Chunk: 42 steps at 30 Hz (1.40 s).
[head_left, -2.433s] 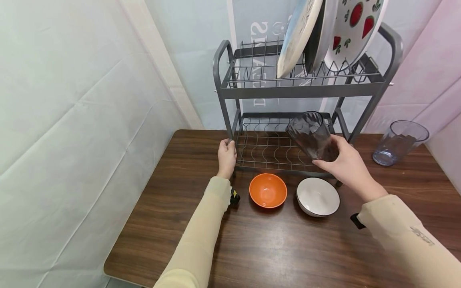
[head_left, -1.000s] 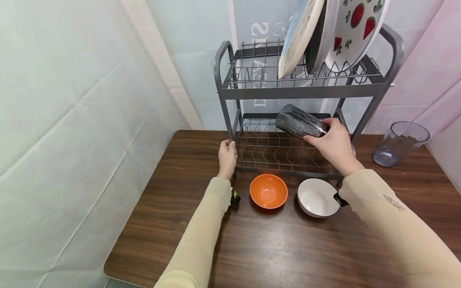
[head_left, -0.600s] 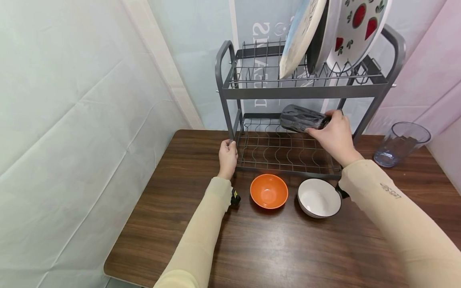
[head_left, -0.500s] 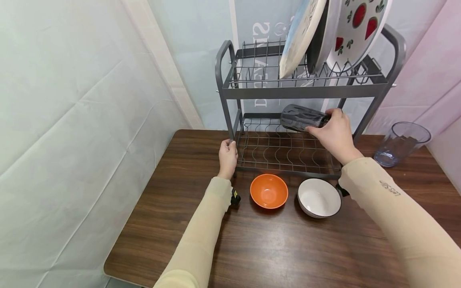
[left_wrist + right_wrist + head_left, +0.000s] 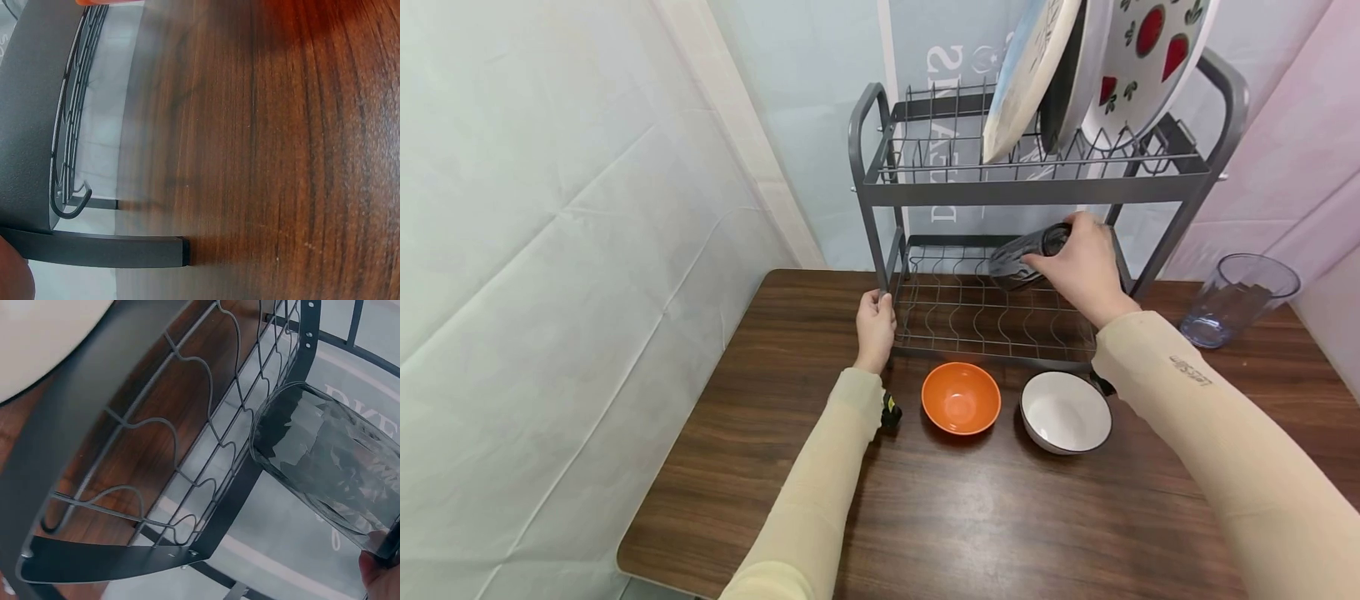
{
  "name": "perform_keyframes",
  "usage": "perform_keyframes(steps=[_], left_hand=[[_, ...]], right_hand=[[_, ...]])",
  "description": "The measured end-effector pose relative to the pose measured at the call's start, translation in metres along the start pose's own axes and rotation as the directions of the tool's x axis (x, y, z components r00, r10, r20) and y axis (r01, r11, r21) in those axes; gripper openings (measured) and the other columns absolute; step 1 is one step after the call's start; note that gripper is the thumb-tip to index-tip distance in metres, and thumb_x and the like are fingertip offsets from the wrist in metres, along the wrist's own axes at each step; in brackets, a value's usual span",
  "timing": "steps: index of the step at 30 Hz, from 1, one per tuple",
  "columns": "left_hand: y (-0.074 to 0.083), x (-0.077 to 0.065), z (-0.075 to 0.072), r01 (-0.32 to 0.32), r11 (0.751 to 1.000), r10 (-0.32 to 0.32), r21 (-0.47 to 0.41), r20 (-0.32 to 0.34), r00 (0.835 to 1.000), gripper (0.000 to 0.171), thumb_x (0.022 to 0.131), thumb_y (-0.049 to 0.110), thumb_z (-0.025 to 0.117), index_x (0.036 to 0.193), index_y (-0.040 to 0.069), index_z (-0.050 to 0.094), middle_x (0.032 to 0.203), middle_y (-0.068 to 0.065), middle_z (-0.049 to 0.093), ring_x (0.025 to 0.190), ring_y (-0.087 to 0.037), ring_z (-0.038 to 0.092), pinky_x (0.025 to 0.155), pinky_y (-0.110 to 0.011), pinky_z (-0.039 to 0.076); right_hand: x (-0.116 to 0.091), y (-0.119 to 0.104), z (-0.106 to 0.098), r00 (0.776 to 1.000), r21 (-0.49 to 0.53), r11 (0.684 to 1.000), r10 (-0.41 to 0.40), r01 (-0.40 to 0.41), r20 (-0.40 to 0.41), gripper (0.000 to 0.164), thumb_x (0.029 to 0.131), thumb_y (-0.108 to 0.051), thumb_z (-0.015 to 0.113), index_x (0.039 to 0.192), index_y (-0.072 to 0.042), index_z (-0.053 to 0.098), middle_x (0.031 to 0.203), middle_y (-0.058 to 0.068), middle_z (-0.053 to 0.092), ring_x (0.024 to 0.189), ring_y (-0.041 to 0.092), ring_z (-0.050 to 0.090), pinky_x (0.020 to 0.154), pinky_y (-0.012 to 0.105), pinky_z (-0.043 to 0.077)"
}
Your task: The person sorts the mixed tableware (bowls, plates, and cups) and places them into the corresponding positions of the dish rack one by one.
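Note:
My right hand point(image 5: 1084, 265) pinches a dark, see-through drinking glass point(image 5: 1017, 260) near its base. The glass lies tilted over the back of the lower shelf point(image 5: 966, 321) of a grey two-tier dish rack point(image 5: 1030, 193), its mouth pointing left and down. In the right wrist view, the rim of the glass point(image 5: 331, 462) is right at the wavy wires along the shelf's back edge. My left hand point(image 5: 875, 332) grips the rack's front left post, low down. Only a bit of a left finger point(image 5: 14, 275) shows in the left wrist view.
Several plates point(image 5: 1030, 83) stand upright on the upper tier. An orange bowl point(image 5: 961, 400) and a white bowl point(image 5: 1065, 414) sit on the wooden table point(image 5: 925, 517) in front of the rack. A bluish clear glass point(image 5: 1236, 300) stands to its right.
The right hand has carried the glass back and left, in over the lower shelf, tipping its mouth from upward to downward. The left hand keeps its grip on the post.

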<state>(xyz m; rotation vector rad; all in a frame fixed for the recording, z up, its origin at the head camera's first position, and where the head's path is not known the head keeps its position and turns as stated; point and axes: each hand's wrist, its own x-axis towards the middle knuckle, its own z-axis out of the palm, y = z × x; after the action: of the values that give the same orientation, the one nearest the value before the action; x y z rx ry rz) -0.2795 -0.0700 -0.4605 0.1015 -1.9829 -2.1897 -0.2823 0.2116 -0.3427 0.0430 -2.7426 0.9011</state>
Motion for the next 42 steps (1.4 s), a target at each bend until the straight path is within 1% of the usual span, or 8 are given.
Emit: perform_keyframes(steps=[4, 6, 11, 14, 18, 27, 33, 42], left_hand=[[0.000, 0.000, -0.001, 0.011, 1.000, -0.011, 0.005, 0.000, 1.000, 0.034, 0.093, 0.029, 0.040, 0.115, 0.002, 0.041, 0.057, 0.006, 0.036, 0.046, -0.006, 0.030, 0.047, -0.020, 0.028], [-0.001, 0.000, -0.001, 0.017, 1.000, -0.017, 0.011, 0.002, 1.000, 0.034, 0.093, 0.030, 0.040, 0.115, 0.004, 0.041, 0.057, 0.006, 0.036, 0.046, -0.006, 0.029, 0.047, -0.020, 0.028], [-0.001, 0.001, -0.001, 0.018, 1.000, -0.018, 0.019, 0.004, 1.000, 0.033, 0.093, 0.031, 0.040, 0.114, 0.006, 0.042, 0.057, 0.007, 0.036, 0.046, -0.006, 0.030, 0.047, -0.020, 0.028], [-0.002, 0.002, -0.001, 0.009, 1.000, -0.009, 0.021, 0.001, 1.000, 0.031, 0.093, 0.031, 0.040, 0.113, 0.007, 0.042, 0.057, 0.006, 0.036, 0.046, -0.006, 0.030, 0.047, -0.020, 0.028], [-0.004, 0.003, 0.000, -0.012, 1.000, 0.012, 0.020, 0.006, 1.000, 0.030, 0.093, 0.031, 0.041, 0.110, 0.007, 0.043, 0.056, 0.006, 0.036, 0.047, -0.007, 0.030, 0.047, -0.020, 0.028], [-0.003, 0.005, -0.002, -0.032, 0.999, 0.032, 0.014, -0.001, 0.999, 0.027, 0.093, 0.030, 0.041, 0.109, 0.009, 0.043, 0.056, 0.006, 0.035, 0.046, -0.008, 0.029, 0.047, -0.020, 0.027], [-0.001, 0.005, -0.002, -0.026, 1.000, 0.026, 0.001, 0.001, 1.000, 0.029, 0.093, 0.029, 0.041, 0.109, 0.005, 0.042, 0.055, 0.006, 0.034, 0.046, -0.007, 0.029, 0.047, -0.020, 0.027], [-0.002, 0.003, 0.000, -0.016, 1.000, 0.016, 0.002, -0.001, 1.000, 0.033, 0.093, 0.026, 0.041, 0.114, 0.000, 0.041, 0.054, 0.007, 0.034, 0.046, -0.006, 0.029, 0.047, -0.020, 0.027]], right_hand=[[0.009, -0.007, 0.007, 0.995, -0.030, 0.995, -0.099, 0.099, 0.021, 0.076, 0.075, -0.040, 0.064, 0.129, 0.003, 0.033, 0.112, 0.024, 0.048, 0.098, 0.036, 0.044, 0.075, 0.047, 0.040], [0.013, -0.011, 0.011, 0.989, -0.053, 0.989, -0.137, 0.140, 0.046, 0.074, 0.076, -0.038, 0.065, 0.129, 0.004, 0.034, 0.121, 0.024, 0.044, 0.108, 0.039, 0.041, 0.084, 0.051, 0.038], [0.020, -0.017, 0.021, 0.975, -0.114, 0.977, -0.164, 0.181, 0.149, 0.075, 0.077, -0.039, 0.063, 0.133, 0.000, 0.031, 0.137, 0.023, 0.029, 0.126, 0.041, 0.023, 0.098, 0.055, 0.026], [0.023, -0.020, 0.027, 0.965, -0.140, 0.969, -0.173, 0.203, 0.199, 0.076, 0.078, -0.041, 0.061, 0.134, -0.002, 0.030, 0.136, 0.024, 0.031, 0.126, 0.042, 0.023, 0.099, 0.055, 0.025], [0.029, -0.024, 0.032, 0.954, -0.147, 0.959, -0.205, 0.241, 0.220, 0.074, 0.078, -0.039, 0.062, 0.134, -0.001, 0.031, 0.134, 0.024, 0.033, 0.125, 0.043, 0.025, 0.100, 0.054, 0.024], [0.041, -0.035, 0.037, 0.938, -0.143, 0.960, -0.194, 0.243, 0.288, 0.083, 0.078, -0.045, 0.060, 0.138, -0.002, 0.022, 0.140, 0.023, 0.024, 0.127, 0.042, 0.023, 0.100, 0.053, 0.026], [0.046, -0.035, 0.040, 0.932, -0.158, 0.957, -0.187, 0.245, 0.312, 0.083, 0.080, -0.043, 0.059, 0.139, -0.002, 0.017, 0.141, 0.024, 0.021, 0.128, 0.042, 0.021, 0.101, 0.053, 0.025], [0.050, -0.031, 0.044, 0.924, -0.137, 0.962, -0.181, 0.238, 0.336, 0.086, 0.081, -0.049, 0.053, 0.139, 0.000, 0.014, 0.143, 0.024, 0.016, 0.130, 0.041, 0.017, 0.103, 0.052, 0.021]])
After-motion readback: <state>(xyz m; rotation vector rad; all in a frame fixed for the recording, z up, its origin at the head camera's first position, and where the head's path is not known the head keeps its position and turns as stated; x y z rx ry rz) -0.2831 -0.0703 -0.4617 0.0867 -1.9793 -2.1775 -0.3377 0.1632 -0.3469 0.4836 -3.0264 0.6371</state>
